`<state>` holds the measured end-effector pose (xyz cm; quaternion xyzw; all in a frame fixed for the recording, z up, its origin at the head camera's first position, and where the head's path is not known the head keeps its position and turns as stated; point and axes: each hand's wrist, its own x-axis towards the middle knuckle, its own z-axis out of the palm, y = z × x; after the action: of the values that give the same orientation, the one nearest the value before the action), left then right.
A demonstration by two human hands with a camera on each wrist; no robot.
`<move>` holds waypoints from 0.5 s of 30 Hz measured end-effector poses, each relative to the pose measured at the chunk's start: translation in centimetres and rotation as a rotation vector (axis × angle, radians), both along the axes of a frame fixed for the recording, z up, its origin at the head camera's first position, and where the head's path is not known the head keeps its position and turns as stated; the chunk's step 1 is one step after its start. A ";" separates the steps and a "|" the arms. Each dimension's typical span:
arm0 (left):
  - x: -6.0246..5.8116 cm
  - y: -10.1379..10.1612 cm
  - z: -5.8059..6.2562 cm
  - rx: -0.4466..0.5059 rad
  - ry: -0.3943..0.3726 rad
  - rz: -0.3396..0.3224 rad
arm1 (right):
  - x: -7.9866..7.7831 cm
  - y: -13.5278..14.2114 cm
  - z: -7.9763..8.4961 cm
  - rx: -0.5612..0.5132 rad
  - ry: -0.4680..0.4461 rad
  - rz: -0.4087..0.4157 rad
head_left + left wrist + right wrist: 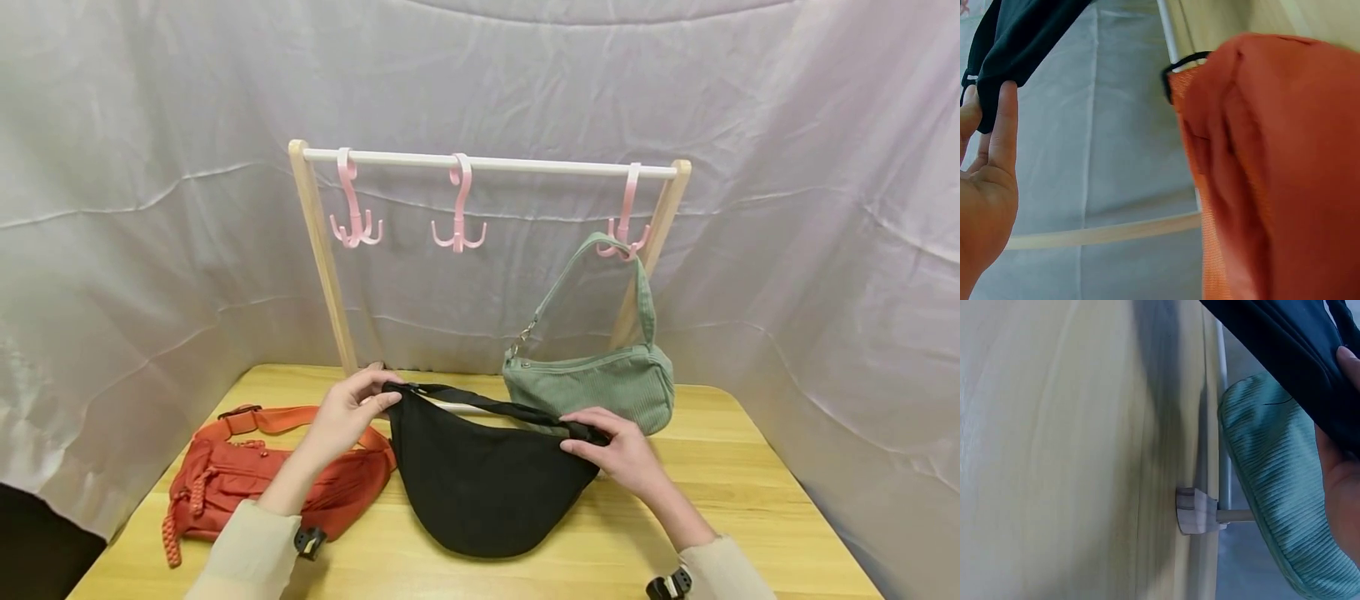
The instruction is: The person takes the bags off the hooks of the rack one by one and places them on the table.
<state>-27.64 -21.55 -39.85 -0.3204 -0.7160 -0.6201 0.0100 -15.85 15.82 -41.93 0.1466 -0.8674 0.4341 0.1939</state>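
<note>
A black crescent-shaped shoulder bag [495, 492] is held up by its two top corners over the table, its strap slack along the top. My left hand [348, 417] pinches the left corner between thumb and fingers; the left wrist view shows the same grip on the black fabric. At the opposite corner, by the strap's end, my right hand [618, 446] grips the bag. Behind and to the right, a green corduroy handbag [592, 387] hangs by its strap from the rightmost pink hook [628, 217]. The black bag partly covers it.
A wooden rack with a white bar [525, 165] stands at the table's back. The left pink hook [354, 204] and middle pink hook [460, 208] bear nothing. A red waist bag [225, 483] with an orange strap lies at the left of the wooden table [750, 500].
</note>
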 end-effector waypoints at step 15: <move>-3.5 0.3 -5.4 -0.119 0.084 0.019 | -3.1 2.7 -4.1 0.137 0.096 0.018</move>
<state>-31.10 -21.25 -45.25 -0.3394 -0.7535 -0.5624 0.0267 -18.94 18.48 -46.02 0.1880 -0.8834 0.3682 0.2208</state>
